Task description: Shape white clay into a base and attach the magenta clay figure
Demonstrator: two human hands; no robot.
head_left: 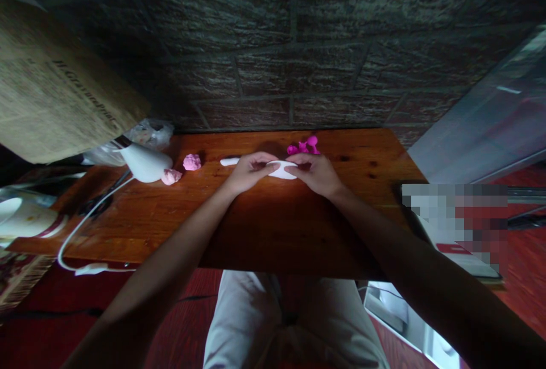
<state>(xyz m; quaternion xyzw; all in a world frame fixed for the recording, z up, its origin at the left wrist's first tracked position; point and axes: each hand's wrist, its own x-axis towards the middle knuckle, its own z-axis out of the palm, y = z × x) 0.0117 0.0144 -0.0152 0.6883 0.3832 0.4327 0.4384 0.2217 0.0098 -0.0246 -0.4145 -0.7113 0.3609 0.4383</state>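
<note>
Brown, newspaper-patterned lampshade (63,82), far left: dark printed lettering reads "H.GravurePrint"; the finer lines are too small to read. Below it, smooth white cone-shaped lamp base (147,163), with white cable (81,224) curving toward the near left edge and carrying a white in-line switch (91,269).

Reddish-brown varnished wooden table (290,221), grain and dark knots visible, set against a rough grey-brown block wall (256,22) with recessed joints.

White, smooth, flattened oval piece (282,170), material uncertain: located at the middle of the table's far half, between the two hands. Bare left hand (252,171) pinches its left end between thumb and fingers; bare right hand (314,173) pinches its right end likewise, the thumbs pointing inward toward each other.

White slender rounded piece (229,161), just left of the left hand. Cluster of glossy-looking magenta pieces (303,145), one with a round head, just beyond the right hand. Two pale pink crumpled lumps, coarse in texture: one (191,162) lies apart on the wood, the other (171,176) beside the lamp base.

Clear wrinkled plastic bag (154,133), behind the lamp base. White cylindrical vessel (29,218) with a dark red band, left edge. Pixelated flat rectangular item (460,232), right end; its markings cannot be read.
</note>
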